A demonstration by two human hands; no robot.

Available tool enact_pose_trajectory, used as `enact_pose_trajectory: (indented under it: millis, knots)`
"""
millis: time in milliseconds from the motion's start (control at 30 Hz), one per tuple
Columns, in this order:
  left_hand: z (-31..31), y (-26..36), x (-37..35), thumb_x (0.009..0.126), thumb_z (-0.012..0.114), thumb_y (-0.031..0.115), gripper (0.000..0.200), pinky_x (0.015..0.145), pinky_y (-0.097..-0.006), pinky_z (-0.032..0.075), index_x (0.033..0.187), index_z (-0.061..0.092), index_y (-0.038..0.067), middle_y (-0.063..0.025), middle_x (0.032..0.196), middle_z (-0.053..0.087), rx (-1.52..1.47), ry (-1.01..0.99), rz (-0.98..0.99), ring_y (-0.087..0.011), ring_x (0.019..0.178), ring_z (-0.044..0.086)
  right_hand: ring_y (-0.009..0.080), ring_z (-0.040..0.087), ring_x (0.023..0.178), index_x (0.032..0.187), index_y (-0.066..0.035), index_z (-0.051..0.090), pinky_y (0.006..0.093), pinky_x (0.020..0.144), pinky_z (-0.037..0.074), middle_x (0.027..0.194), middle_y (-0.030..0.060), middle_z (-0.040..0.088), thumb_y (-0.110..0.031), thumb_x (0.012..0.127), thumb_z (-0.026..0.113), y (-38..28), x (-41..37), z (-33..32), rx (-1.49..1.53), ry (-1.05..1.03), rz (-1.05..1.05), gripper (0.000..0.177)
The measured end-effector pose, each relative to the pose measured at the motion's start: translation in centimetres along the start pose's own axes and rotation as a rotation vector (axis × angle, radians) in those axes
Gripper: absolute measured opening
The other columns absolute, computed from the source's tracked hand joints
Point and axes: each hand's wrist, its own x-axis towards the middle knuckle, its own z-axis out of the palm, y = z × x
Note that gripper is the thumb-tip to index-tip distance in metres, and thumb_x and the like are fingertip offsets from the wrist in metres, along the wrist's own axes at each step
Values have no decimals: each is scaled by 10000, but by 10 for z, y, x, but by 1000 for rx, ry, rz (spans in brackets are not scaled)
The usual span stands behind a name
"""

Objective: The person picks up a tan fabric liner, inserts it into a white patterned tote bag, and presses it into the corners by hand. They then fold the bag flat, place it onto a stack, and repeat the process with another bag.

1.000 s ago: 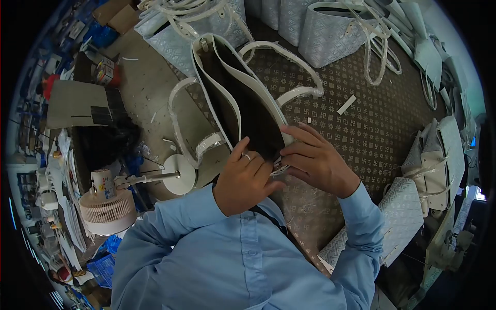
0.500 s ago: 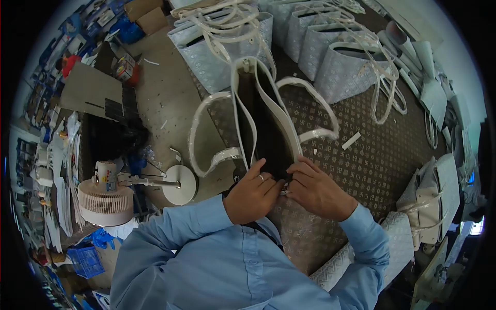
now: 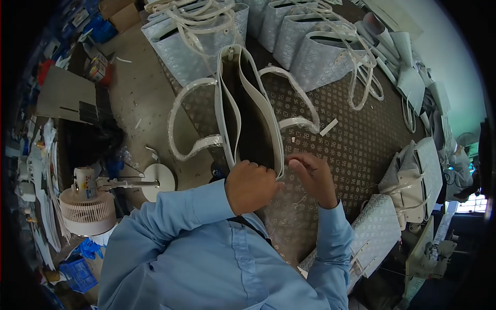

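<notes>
A pale handbag (image 3: pixel 279 147) stands open in front of me, with its dark inside and a zip end at the far tip showing. Its two plastic-wrapped handles (image 3: pixel 178 111) flop out to either side. My left hand (image 3: pixel 252 186) is closed over the near end of the bag's rim, fingertips hidden inside. Just right of the bag's near corner is my right hand (image 3: pixel 314 178), its fingers loosely bent and apart, with nothing visible in them.
Several silvery patterned handbags (image 3: pixel 323 62) stand at the back of the brown patterned table (image 3: pixel 330 155). More bags (image 3: pixel 413 181) lie at the right. A white strip (image 3: pixel 328 127) rests on the table. A white fan (image 3: pixel 88 212) is at the left, near a blue crate (image 3: pixel 78 274).
My right hand has come off the bag's near rim and moved right. My left hand has turned and closed over the near end. The whole view has shifted slightly.
</notes>
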Motion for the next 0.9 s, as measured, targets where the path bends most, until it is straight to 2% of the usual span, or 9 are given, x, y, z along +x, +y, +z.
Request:
enact_pose_trajectory:
  millis: [167, 267, 333, 467, 533, 600, 667, 800, 900]
  knots:
    - [4, 2, 3, 870, 580, 327, 358, 572, -390, 471, 659, 622, 41, -132, 603, 615, -42, 95, 20, -283, 574, 618, 83, 593, 803, 1019, 11, 647, 239, 661, 474, 923, 54, 658, -170, 929, 584, 4, 13, 13, 230, 38, 18, 211]
    - [5, 8, 9, 876, 577, 311, 353, 553, -372, 476, 649, 618, 44, -125, 594, 615, 38, 4, 18, -273, 569, 621, 93, 583, 750, 986, 15, 644, 268, 636, 474, 848, 69, 651, -186, 925, 588, -13, 44, 12, -74, 239, -113, 217]
    - [6, 6, 9, 874, 580, 309, 346, 547, -361, 476, 649, 617, 48, -119, 589, 611, 63, 56, 39, -266, 567, 622, 206, 577, 640, 914, 14, 623, 305, 583, 447, 762, 113, 624, -172, 913, 590, -18, 75, 10, -567, 595, -742, 189]
    - [15, 2, -3, 859, 613, 258, 275, 576, -359, 478, 679, 588, 52, -113, 611, 596, 31, 187, 84, -275, 615, 615, 257, 512, 542, 799, 10, 609, 343, 521, 413, 646, 116, 583, -194, 918, 574, -3, 104, 23, -342, 303, -383, 239]
    - [17, -3, -10, 837, 640, 242, 256, 575, -355, 475, 680, 581, 49, -105, 605, 588, 49, 260, 64, -269, 603, 605, 91, 400, 543, 753, 37, 592, 327, 487, 342, 549, 78, 475, -255, 924, 586, 17, 108, 35, -212, 307, -176, 338]
    - [23, -6, -15, 815, 667, 226, 243, 574, -351, 472, 681, 573, 46, -97, 600, 580, 46, 323, 44, -263, 592, 596, 91, 361, 537, 693, 49, 566, 325, 478, 333, 532, 85, 436, -259, 918, 595, 31, 112, 34, -8, 364, -12, 383]
    - [31, -8, -11, 826, 658, 202, 248, 554, -326, 443, 659, 567, 42, -86, 551, 547, 105, 581, 259, -223, 517, 550, 92, 349, 522, 689, 46, 556, 339, 472, 335, 530, 108, 465, -252, 904, 616, 38, 110, 44, -71, 390, -87, 372]
    - [35, -8, -9, 838, 641, 218, 254, 596, -313, 449, 671, 578, 36, -82, 568, 542, 208, 563, 425, -213, 546, 548, 211, 463, 461, 673, 5, 574, 361, 476, 382, 553, 143, 528, -246, 889, 632, 18, 104, 53, -305, 459, -219, 337]
    - [26, -4, -4, 850, 623, 237, 253, 700, -325, 473, 731, 598, 15, -93, 613, 583, 189, 293, 400, -217, 597, 581, 324, 596, 575, 720, -46, 602, 360, 500, 458, 625, 160, 582, -220, 877, 641, 17, 100, 49, -467, 437, -332, 238]
